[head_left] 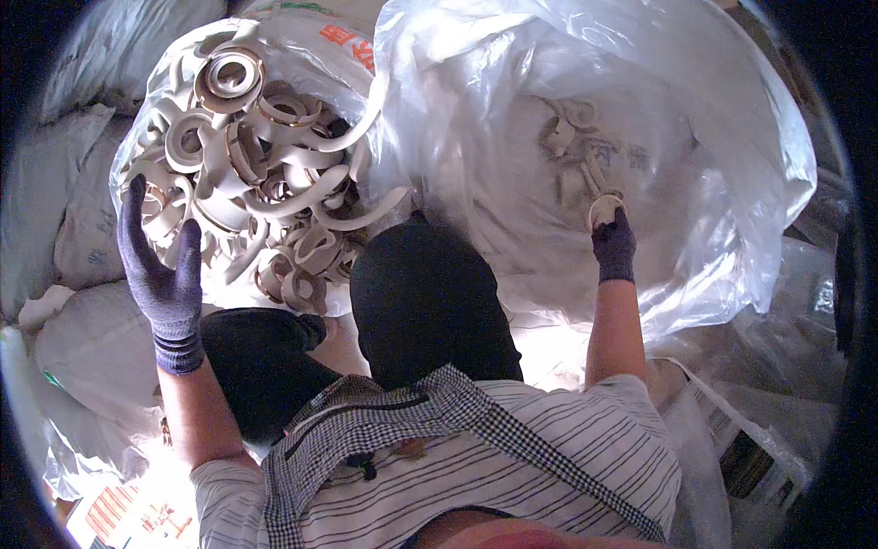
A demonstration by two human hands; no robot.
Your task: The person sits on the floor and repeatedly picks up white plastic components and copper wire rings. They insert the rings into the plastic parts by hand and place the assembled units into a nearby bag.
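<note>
A bag at the left is heaped with cream parts [297, 206], each with a round collar and a curved, handle-like arm. Over the heap's left edge is my left hand [165, 288], in a purple-grey knitted glove. Its thumb and fingers are spread beside a cream collar [157, 209]; whether they touch it I cannot tell. Inside the large clear plastic bag [457, 110] on the right, my gloved right hand [615, 249] is closed on a cream collar part [604, 210]. A few more cream parts [560, 133] lie at the bottom of that bag.
Between the bags and my body are my dark-clothed knees [425, 302]. Stuffed pale sacks [87, 197] crowd the left side. Loose plastic sheeting [759, 361] lies at the right, and a sheet with red print [128, 512] is at the lower left.
</note>
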